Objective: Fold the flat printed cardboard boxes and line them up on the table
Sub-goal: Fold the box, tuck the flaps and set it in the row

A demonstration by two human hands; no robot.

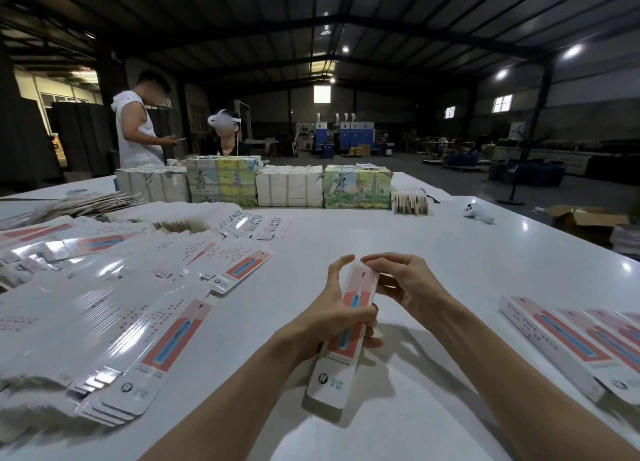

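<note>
Left hand (341, 317) grips one box (346, 325) mid-table, near side; right hand (398, 280) fingertips pinch its far end flap. A few folded boxes (568, 343) lined up right; big spread of flat blanks (138, 305) left, so most remains.

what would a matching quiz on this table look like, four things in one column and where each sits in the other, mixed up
Column one
1. box being folded
2. flat boxes
3. folded boxes
4. wrapped bundles

Column two
a. in a row at the far side of the table
b. lined up at the near right edge
c. spread over the left side
d. held between the left hand and right hand

Pairs: 1-d, 2-c, 3-b, 4-a
</note>
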